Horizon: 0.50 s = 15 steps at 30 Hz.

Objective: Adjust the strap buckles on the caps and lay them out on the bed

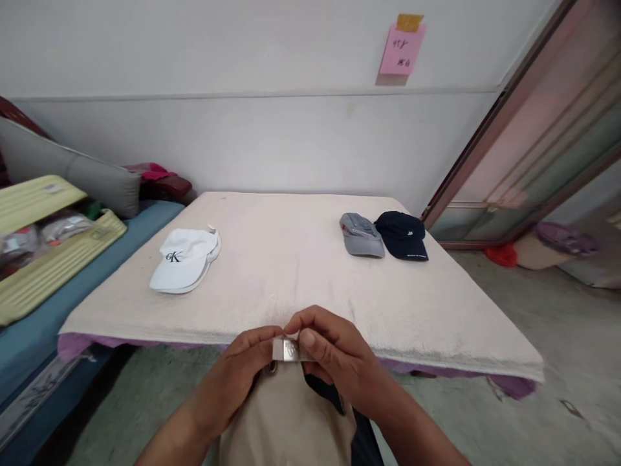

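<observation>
A beige cap (286,414) is held low in front of me, just off the table's near edge, its back strap turned upward. On the strap sits a small silver metal buckle (290,350) with an engraved mark. My left hand (242,369) grips the strap and cap edge to the left of the buckle. From the right, my right hand (339,356) pinches the strap with thumb and fingers beside the buckle. The strap's end is hidden by my fingers.
On the cloth-covered table (286,259) lie a white cap (187,259) at left, and a grey cap (361,236) touching a navy cap (402,234) at right. A blue bench (145,230) with a grey cushion (101,175) stands left. A pink note (402,50) hangs on the wall.
</observation>
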Each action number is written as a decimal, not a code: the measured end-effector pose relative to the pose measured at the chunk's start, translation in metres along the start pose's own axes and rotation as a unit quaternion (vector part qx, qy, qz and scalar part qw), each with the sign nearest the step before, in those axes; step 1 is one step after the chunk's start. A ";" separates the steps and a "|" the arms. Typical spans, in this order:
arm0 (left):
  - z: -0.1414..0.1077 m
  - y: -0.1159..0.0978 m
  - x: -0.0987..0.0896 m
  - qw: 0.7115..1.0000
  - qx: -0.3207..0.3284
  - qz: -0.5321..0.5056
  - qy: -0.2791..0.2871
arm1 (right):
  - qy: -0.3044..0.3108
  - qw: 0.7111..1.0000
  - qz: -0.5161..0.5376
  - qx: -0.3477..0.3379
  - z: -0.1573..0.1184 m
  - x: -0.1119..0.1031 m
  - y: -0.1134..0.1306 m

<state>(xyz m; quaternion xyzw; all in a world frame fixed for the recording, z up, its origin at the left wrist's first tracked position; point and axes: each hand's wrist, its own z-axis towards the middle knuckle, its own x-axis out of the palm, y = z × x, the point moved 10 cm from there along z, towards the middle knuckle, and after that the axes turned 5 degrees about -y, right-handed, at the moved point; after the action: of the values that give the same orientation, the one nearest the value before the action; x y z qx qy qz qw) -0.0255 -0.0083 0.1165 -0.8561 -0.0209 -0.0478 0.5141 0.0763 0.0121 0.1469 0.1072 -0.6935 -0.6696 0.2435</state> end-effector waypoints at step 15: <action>0.006 0.002 0.014 0.993 0.033 -0.033 0.109 | -0.013 1.000 0.014 -0.002 -0.004 -0.010 -0.002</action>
<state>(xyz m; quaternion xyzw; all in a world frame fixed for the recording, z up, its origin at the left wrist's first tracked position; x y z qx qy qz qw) -0.0107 -0.0041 0.1137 -0.8274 0.0055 -0.1574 0.5391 0.0862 0.0131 0.1430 0.0882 -0.6964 -0.6692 0.2438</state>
